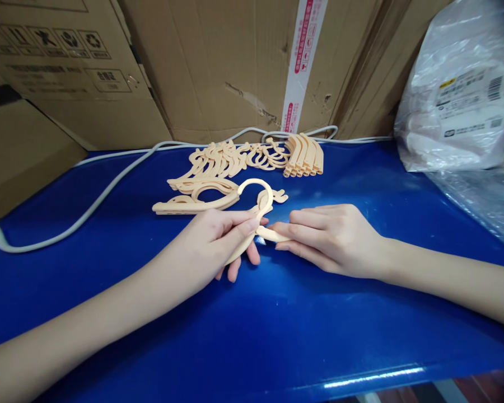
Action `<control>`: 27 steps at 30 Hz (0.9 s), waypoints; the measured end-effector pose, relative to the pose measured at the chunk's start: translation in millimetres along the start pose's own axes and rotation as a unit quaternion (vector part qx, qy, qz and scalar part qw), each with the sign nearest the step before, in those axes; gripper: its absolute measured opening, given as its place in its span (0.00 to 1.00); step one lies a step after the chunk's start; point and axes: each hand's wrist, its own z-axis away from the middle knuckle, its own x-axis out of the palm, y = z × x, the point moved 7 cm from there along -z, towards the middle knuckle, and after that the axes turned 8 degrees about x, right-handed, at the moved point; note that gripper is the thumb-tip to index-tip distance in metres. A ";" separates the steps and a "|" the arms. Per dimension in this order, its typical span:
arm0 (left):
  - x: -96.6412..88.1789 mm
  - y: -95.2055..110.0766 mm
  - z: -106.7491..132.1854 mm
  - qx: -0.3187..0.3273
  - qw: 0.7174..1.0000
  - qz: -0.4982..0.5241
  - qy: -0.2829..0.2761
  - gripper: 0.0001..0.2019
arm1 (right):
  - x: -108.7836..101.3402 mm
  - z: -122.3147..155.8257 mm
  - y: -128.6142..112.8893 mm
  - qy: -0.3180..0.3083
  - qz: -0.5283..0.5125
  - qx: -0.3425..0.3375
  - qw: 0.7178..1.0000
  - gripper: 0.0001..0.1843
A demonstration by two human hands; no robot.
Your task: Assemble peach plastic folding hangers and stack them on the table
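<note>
My left hand (218,238) is closed around a peach plastic hanger piece with a round hook (258,190), which rises above my fingers. My right hand (327,235) lies beside it with fingers pinched on a short peach arm piece (269,234) that meets the hooked piece. Both hands rest on a blue tabletop (252,324). Just behind them lie loose peach hanger parts (197,198). Further back is a row of several more hook parts (235,157) and a stack of curved arm pieces (304,157).
Cardboard boxes (218,61) form a wall along the back edge. A grey-white cable (88,207) runs from the left edge to the back. A clear plastic bag (457,89) with white contents and labels sits at the right rear.
</note>
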 end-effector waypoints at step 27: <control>7.4 25.2 10.6 0.170 0.912 -0.373 0.000 0.20 | -4.3 -1.4 25.9 0.070 -0.126 0.113 0.983 0.26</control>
